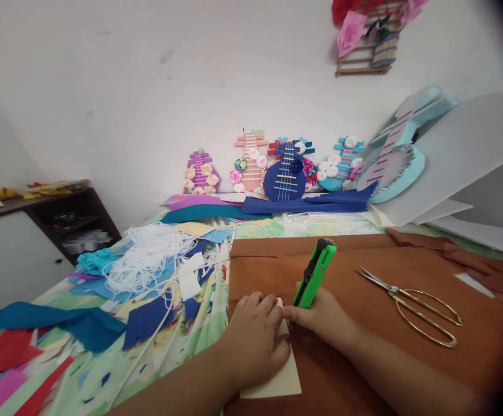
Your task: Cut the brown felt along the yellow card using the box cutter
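Left hand: the left hand lies over the upper part of a cream card, palm down, its fingers bent close together, pressing rather than pinching.
Right hand: the right hand has its fingers clamped around a green cutter; some fingers are hidden behind the handle, and the blade cannot be made out.
Cream card: the cream card rests on the left part of a brown sheet, near that sheet's left edge, its lower end uncovered.
Handling: the card looks light, thin and fairly stiff, likely to slide or crease; a flat palm well inside its edge seems the safest hold. The cutter looks light and rigid, best gripped by its green body.
To the right: gold-handled scissors lie part open on the brown sheet, well apart from the card.
To the left: white string and blue scraps crowd the patterned cover of the desk.
Behind: decorated paper instruments, among them a dark blue lute, stand by the wall, out of the hands' way.
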Tool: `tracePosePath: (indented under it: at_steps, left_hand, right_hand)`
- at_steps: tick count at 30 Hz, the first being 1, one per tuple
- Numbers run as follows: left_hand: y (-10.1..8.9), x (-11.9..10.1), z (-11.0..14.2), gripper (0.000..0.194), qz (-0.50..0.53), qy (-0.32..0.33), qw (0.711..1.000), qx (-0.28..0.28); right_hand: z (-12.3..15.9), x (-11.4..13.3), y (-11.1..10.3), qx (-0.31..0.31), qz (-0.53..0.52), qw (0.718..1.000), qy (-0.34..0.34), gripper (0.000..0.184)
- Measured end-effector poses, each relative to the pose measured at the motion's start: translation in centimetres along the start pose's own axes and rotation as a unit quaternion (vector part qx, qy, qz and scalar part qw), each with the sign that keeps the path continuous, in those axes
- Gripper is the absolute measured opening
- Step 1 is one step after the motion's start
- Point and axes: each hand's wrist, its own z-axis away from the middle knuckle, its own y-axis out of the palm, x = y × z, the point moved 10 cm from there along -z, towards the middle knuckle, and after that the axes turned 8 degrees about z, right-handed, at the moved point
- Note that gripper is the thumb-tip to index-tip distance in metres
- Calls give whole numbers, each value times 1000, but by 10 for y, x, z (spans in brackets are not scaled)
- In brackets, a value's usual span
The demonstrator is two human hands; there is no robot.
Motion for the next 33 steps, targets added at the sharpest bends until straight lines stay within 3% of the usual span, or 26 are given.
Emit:
tracePosePath:
  at_steps: [5, 10, 14, 22, 33]
  left_hand:
    - [1, 0, 0, 28, -1, 0, 1000, 4]
    - [1, 2, -1, 13, 9, -4, 1000, -4]
    - [0, 2, -2, 12, 19, -2, 1000, -8]
    - [2, 1, 0, 28, 6, 6, 1000, -2]
    - [1, 2, -1, 12, 19, -1, 1000, -6]
  right_hand:
    - [1, 2, 4, 20, -14, 1000, -7, 27]
    - [4, 6, 8, 15, 64, 998, -22, 26]
    - [6, 10, 8, 3, 101, 994, -44, 26]
    - [4, 0, 4, 21, 21, 1000, 5, 26]
    - [8, 13, 13, 25, 95, 993, -61, 22]
